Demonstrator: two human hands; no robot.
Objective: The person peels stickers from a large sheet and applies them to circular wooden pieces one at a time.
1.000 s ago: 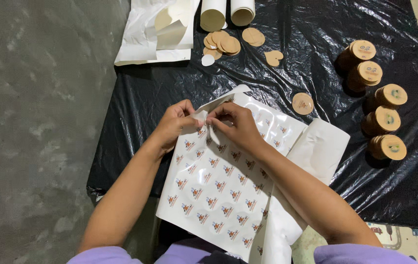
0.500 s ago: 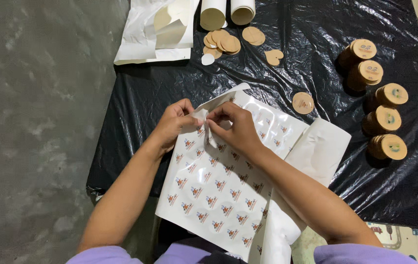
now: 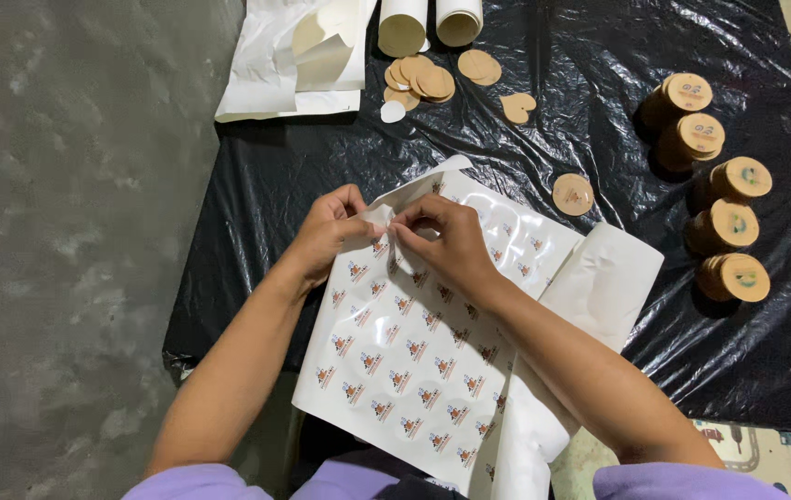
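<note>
The sticker sheet (image 3: pixel 414 352) lies glossy and white with rows of small printed rounds, hanging over the near edge of the black plastic-covered table (image 3: pixel 256 185); since a moment ago its top edge has barely lifted, so the peeling looks just begun; the left hand (image 3: pixel 326 231) and right hand (image 3: pixel 451 243) both pinch that edge; beyond them, cork discs (image 3: pixel 423 79); right of the grip, stacked discs (image 3: pixel 724 222).

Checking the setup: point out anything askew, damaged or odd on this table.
One brown disc lies alone, apart from the loose pile and the stacked discs. The used backing sheets at the top left are curled and crumpled. Otherwise nothing stands out.
</note>
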